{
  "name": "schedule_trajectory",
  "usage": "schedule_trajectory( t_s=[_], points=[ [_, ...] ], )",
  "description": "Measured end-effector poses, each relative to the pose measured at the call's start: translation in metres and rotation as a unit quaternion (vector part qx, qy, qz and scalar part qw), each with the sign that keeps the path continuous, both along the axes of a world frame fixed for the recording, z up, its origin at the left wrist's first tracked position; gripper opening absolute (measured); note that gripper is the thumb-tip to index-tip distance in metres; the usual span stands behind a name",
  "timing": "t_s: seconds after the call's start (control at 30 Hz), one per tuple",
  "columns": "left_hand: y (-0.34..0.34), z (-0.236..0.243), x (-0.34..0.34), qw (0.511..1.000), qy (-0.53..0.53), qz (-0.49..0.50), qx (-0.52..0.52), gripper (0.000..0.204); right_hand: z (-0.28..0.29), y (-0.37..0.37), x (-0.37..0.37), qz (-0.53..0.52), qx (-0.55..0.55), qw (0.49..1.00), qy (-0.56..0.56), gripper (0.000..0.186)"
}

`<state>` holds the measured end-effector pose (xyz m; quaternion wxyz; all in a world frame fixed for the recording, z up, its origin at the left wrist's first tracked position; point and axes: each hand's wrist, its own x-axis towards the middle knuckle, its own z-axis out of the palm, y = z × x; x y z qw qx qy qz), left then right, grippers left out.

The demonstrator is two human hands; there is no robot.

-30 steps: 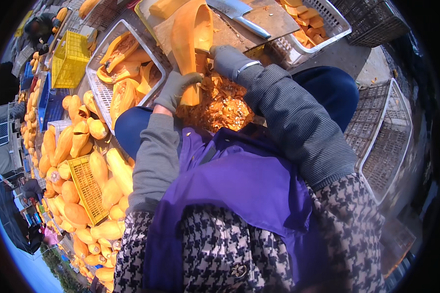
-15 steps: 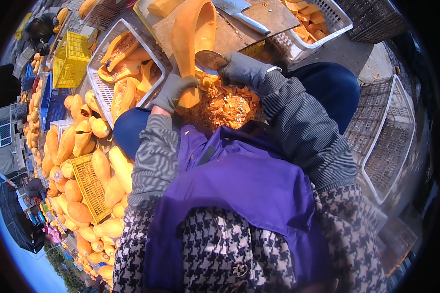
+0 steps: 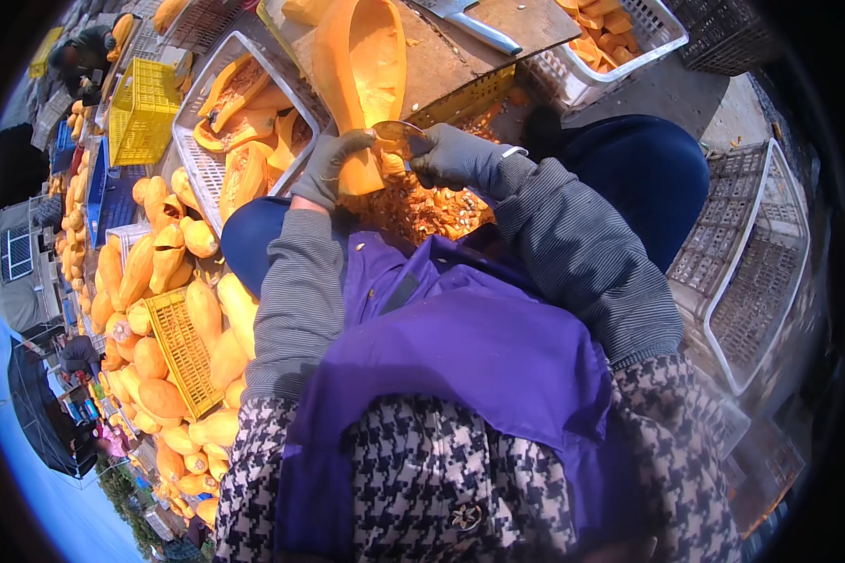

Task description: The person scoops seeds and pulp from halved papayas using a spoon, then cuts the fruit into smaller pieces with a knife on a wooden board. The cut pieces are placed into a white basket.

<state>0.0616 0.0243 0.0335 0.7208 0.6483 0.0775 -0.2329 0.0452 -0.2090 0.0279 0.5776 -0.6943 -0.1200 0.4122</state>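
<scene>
A long, hollowed half of an orange squash [image 3: 338, 70] leans with its upper end on a wooden board [image 3: 526, 33]. My left hand [image 3: 329, 171], in a grey glove, is closed around its lower end. In the grey-gloved right hand [image 3: 455, 158] I grip a metal spoon [image 3: 400, 129], whose bowl lies at the squash's lower part. The spoon's handle is hidden in my fingers. Below both hands, between my knees, lies a heap of stringy orange pulp and pale seeds [image 3: 422, 211]. A knife [image 3: 486, 33] with a blue-grey handle rests on the board.
At left stands a white crate [image 3: 186, 155] of squash halves; at upper right, another white crate [image 3: 662, 52] holds cut chunks. Whole squashes [image 3: 164, 399] are piled left around a yellow crate [image 3: 180, 347]. A pale crate [image 3: 751, 272] stands right. Other people are far left.
The spoon and right hand have shifted slightly left and down, and the bowl has turned more edge-on. The squash half tilts a little further left. My left hand keeps its hold.
</scene>
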Motion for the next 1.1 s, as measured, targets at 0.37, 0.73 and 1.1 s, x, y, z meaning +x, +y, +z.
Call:
schedule_trajectory(
  t_s=[0.37,0.73,1.1],
  points=[
    [-0.01,0.003,0.001,0.985,0.065,0.092,-0.127,0.047,0.025,0.017,-0.003,0.023,-0.293,0.863,-0.41,0.016],
    [-0.008,-0.002,0.004,0.969,0.104,0.069,-0.214,0.051,0.049,0.008,-0.011,-0.072,-0.313,0.812,-0.488,0.017],
    [-0.01,-0.004,0.01,0.909,0.045,0.046,-0.411,0.081,0.125,-0.067,0.006,-0.138,-0.237,0.807,-0.523,0.026]
  ],
)
